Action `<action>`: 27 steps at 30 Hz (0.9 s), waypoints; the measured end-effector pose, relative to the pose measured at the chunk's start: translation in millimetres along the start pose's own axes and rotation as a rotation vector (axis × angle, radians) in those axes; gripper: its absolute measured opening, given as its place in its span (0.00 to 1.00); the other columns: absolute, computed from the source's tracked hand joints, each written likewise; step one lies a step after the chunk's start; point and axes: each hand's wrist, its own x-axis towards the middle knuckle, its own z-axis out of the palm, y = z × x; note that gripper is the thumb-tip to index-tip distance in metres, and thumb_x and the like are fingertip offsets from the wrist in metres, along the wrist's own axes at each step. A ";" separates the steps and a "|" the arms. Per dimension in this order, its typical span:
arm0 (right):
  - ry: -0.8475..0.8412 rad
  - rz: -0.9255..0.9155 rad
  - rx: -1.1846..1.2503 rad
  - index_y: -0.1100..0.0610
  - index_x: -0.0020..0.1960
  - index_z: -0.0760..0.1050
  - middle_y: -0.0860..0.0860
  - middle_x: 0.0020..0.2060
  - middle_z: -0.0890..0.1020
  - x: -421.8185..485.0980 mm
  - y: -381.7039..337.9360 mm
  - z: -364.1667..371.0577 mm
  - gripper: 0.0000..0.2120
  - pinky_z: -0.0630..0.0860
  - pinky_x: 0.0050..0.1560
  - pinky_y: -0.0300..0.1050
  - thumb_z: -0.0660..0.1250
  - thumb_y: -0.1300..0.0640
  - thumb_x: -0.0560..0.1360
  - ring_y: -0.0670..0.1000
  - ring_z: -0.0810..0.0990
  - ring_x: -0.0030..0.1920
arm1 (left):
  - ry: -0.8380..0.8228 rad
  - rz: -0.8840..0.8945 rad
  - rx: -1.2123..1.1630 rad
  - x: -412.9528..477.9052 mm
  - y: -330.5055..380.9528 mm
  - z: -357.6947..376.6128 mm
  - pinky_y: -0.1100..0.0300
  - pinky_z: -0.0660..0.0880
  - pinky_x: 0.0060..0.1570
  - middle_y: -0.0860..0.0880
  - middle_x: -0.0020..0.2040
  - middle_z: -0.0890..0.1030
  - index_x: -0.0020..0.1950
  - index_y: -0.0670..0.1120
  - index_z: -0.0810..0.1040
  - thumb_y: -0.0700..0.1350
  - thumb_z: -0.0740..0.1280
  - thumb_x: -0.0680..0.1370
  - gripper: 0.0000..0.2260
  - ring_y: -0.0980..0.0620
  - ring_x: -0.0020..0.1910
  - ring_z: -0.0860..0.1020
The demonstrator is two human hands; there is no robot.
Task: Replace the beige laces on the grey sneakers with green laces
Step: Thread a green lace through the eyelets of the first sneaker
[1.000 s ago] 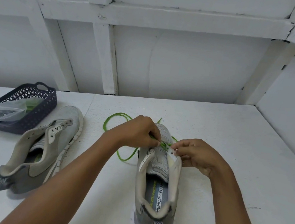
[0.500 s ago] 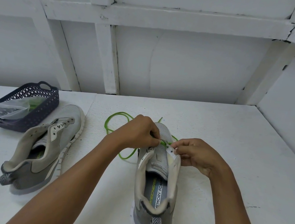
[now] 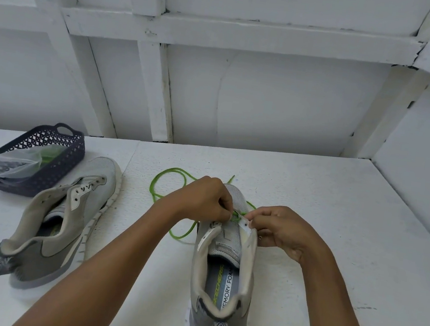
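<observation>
A grey sneaker (image 3: 222,280) stands in front of me, heel toward me, toe pointing away. A green lace (image 3: 166,197) runs through its front eyelets and loops loosely on the table to the left of the toe. My left hand (image 3: 204,199) pinches the green lace over the tongue. My right hand (image 3: 281,230) pinches the sneaker's right eyelet flap near a small hole. The fingertips of both hands almost meet above the tongue. A second grey sneaker (image 3: 57,222) with no lace lies on its side at the left.
A dark blue perforated basket (image 3: 53,167) stands at the far left, holding a clear plastic bag with something green inside. White table surface (image 3: 350,220) extends to the right, bounded by white walls at the back and right.
Both hands stay at the eyelets with only small finger movements on the lace. The view has drifted slightly, so the left sneaker and basket sit a little further right.
</observation>
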 end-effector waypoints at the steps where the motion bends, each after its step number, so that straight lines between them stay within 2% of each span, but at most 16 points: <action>1: -0.001 -0.003 -0.001 0.65 0.46 0.81 0.55 0.34 0.82 0.4 0.0 0.1 0.06 0.79 0.33 0.40 0.65 0.70 0.75 0.48 0.82 0.31 | -0.003 -0.003 0.002 0.1 1.0 0.4 0.68 0.72 0.33 0.53 0.41 0.85 0.47 0.46 0.87 0.42 0.71 0.74 0.06 0.60 0.34 0.77; 5: -0.008 -0.009 -0.012 0.65 0.45 0.81 0.54 0.33 0.82 1.4 -0.5 -0.5 0.06 0.79 0.33 0.40 0.65 0.70 0.75 0.48 0.82 0.30 | -0.024 -0.011 0.060 2.9 5.7 3.7 0.59 0.77 0.39 0.52 0.41 0.86 0.46 0.47 0.87 0.42 0.71 0.73 0.06 0.54 0.40 0.81; 10: -0.010 -0.009 -0.006 0.67 0.48 0.81 0.55 0.33 0.82 2.8 0.8 0.3 0.06 0.80 0.35 0.42 0.65 0.69 0.75 0.49 0.82 0.31 | 0.029 0.007 0.131 6.0 5.9 12.7 0.55 0.77 0.37 0.50 0.35 0.84 0.39 0.47 0.86 0.44 0.71 0.72 0.04 0.50 0.36 0.80; 13: -0.017 0.000 0.043 0.67 0.49 0.80 0.58 0.36 0.82 5.0 1.7 -1.9 0.06 0.82 0.37 0.45 0.68 0.63 0.77 0.52 0.83 0.33 | 0.054 0.008 0.137 7.8 6.4 16.5 0.52 0.79 0.39 0.49 0.35 0.84 0.41 0.48 0.86 0.46 0.71 0.72 0.05 0.50 0.37 0.80; 15: -0.008 -0.004 0.030 0.64 0.47 0.79 0.56 0.35 0.82 7.4 3.6 -0.5 0.05 0.82 0.38 0.45 0.68 0.61 0.78 0.51 0.83 0.32 | 0.045 0.016 0.127 7.8 7.7 16.4 0.54 0.78 0.40 0.50 0.37 0.85 0.44 0.49 0.87 0.47 0.72 0.73 0.05 0.52 0.38 0.80; 17: 0.034 -0.028 -0.028 0.61 0.45 0.78 0.56 0.34 0.81 9.3 5.4 2.7 0.03 0.82 0.37 0.46 0.67 0.64 0.78 0.50 0.82 0.30 | 0.037 0.025 0.108 6.9 8.9 13.3 0.60 0.75 0.37 0.53 0.38 0.84 0.46 0.49 0.87 0.47 0.73 0.74 0.05 0.56 0.36 0.78; 19: 0.093 -0.063 -0.019 0.61 0.44 0.76 0.57 0.35 0.82 11.7 6.0 4.5 0.06 0.82 0.35 0.46 0.64 0.68 0.77 0.50 0.81 0.30 | 0.049 0.019 0.094 4.5 8.3 6.1 0.64 0.70 0.34 0.56 0.36 0.79 0.47 0.50 0.85 0.46 0.73 0.73 0.05 0.59 0.34 0.74; 21: 0.161 -0.086 0.137 0.61 0.43 0.73 0.61 0.39 0.84 14.4 5.6 1.1 0.09 0.82 0.35 0.46 0.60 0.71 0.78 0.54 0.84 0.33 | 0.087 0.002 0.079 1.8 3.5 -4.8 0.65 0.67 0.32 0.57 0.35 0.77 0.46 0.50 0.84 0.43 0.73 0.72 0.05 0.60 0.33 0.73; 23: 0.178 -0.099 0.438 0.61 0.42 0.70 0.64 0.41 0.84 19.0 6.4 -5.2 0.11 0.83 0.38 0.49 0.55 0.72 0.79 0.59 0.86 0.38 | 0.138 -0.031 0.078 -1.2 -4.6 -17.1 0.69 0.66 0.31 0.56 0.35 0.77 0.47 0.50 0.84 0.41 0.72 0.71 0.06 0.60 0.33 0.72; 24: 0.168 -0.104 0.594 0.61 0.42 0.68 0.64 0.39 0.84 20.2 6.8 -8.4 0.12 0.84 0.39 0.51 0.54 0.72 0.80 0.60 0.85 0.39 | 0.158 -0.046 0.081 -2.6 -8.5 -22.9 0.71 0.65 0.30 0.57 0.34 0.76 0.47 0.49 0.84 0.41 0.72 0.72 0.06 0.61 0.32 0.72; 25: 0.170 -0.104 0.711 0.60 0.43 0.68 0.61 0.33 0.83 21.4 8.7 -12.0 0.11 0.84 0.38 0.53 0.53 0.70 0.81 0.60 0.84 0.36 | 0.173 -0.060 0.084 -4.1 -12.2 -28.2 0.72 0.66 0.30 0.57 0.33 0.76 0.47 0.49 0.84 0.40 0.72 0.72 0.06 0.61 0.32 0.72; 27: 0.195 -0.083 0.729 0.60 0.43 0.68 0.53 0.24 0.72 23.9 11.1 -18.8 0.10 0.80 0.30 0.47 0.54 0.67 0.82 0.52 0.73 0.25 | 0.200 -0.094 0.084 -6.8 -19.0 -38.1 0.73 0.66 0.29 0.57 0.31 0.75 0.46 0.48 0.84 0.40 0.71 0.73 0.05 0.62 0.30 0.72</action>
